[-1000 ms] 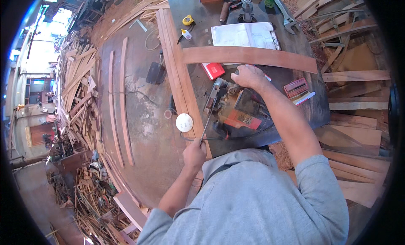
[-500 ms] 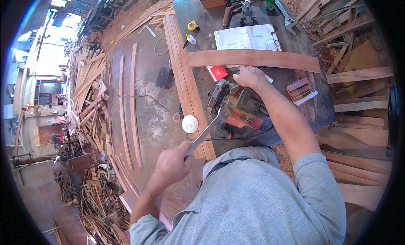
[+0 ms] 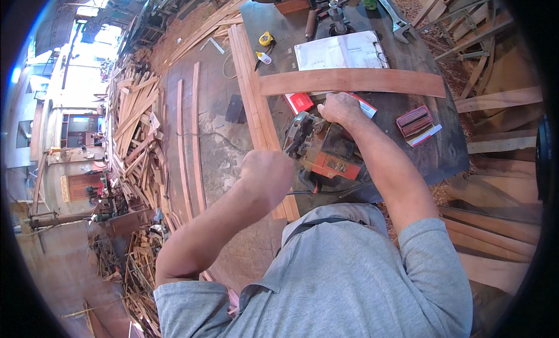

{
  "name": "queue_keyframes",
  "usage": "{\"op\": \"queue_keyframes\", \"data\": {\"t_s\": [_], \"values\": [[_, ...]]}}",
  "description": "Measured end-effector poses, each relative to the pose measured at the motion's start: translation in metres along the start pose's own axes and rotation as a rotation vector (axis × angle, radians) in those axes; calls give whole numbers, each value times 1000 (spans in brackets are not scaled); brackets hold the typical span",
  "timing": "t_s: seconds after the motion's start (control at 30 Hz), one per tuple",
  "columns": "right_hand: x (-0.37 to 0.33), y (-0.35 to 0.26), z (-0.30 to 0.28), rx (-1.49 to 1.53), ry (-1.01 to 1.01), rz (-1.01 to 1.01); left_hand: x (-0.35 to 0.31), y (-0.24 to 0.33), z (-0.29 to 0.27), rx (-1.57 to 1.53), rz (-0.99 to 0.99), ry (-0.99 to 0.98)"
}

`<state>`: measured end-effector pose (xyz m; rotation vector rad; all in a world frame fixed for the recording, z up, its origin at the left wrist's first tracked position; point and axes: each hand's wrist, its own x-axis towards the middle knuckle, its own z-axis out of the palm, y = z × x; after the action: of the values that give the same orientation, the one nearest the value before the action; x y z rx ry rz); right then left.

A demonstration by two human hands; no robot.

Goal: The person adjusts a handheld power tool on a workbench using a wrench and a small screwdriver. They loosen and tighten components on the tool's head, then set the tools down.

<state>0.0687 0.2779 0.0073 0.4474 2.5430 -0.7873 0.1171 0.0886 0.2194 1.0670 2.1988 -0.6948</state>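
An orange and black corded power tool (image 3: 333, 163) lies on the dark worktable (image 3: 428, 149) in front of me. My right hand (image 3: 340, 108) is at its far end, fingers curled down; what they grip is hidden beneath them. Left of the tool, my left hand (image 3: 268, 175) is a fist, raised over long wooden strips (image 3: 254, 119) and smeared by motion. It held an open-end wrench half a second ago; that wrench is hidden now. Beyond my right hand, a wide, slightly curved wooden board (image 3: 352, 82) lies crosswise.
A red box of thin pieces (image 3: 415, 122) sits to the right, and a red and white box (image 3: 300, 103) near the board. Papers (image 3: 338, 51), a tape measure (image 3: 266, 39), a glue bottle (image 3: 264, 58) and an adjustable wrench (image 3: 399, 26) lie farther back. Scrap wood (image 3: 137, 117) is piled left.
My left hand has risen and moved up and right, and the wrench has dropped from sight. The white disc is now covered. My right hand stays at the tool's far end.
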Motion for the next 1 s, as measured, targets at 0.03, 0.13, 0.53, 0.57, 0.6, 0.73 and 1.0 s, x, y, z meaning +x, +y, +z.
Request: {"op": "queue_keyframes", "data": {"t_s": [0.03,0.13,0.53,0.57,0.6,0.73,1.0], "values": [[0,0,-1,0,4,-2,8,-2,-5,7,42,-16],[-2,-1,-1,2,18,-20,13,-7,-6,-6,124,-78],[6,0,1,-59,-13,-13,-20,14,159,-655,-405,484],[5,-1,0,-44,-11,-9,-17,19,179,-718,-443,518],[4,-3,-1,-44,-5,-4,-13,19,196,-792,-496,476],[3,-5,-2,-74,6,-27,-14,17,235,-1117,-509,328],[8,1,2,-67,12,-33,39,17,302,-1236,-457,294]]}}
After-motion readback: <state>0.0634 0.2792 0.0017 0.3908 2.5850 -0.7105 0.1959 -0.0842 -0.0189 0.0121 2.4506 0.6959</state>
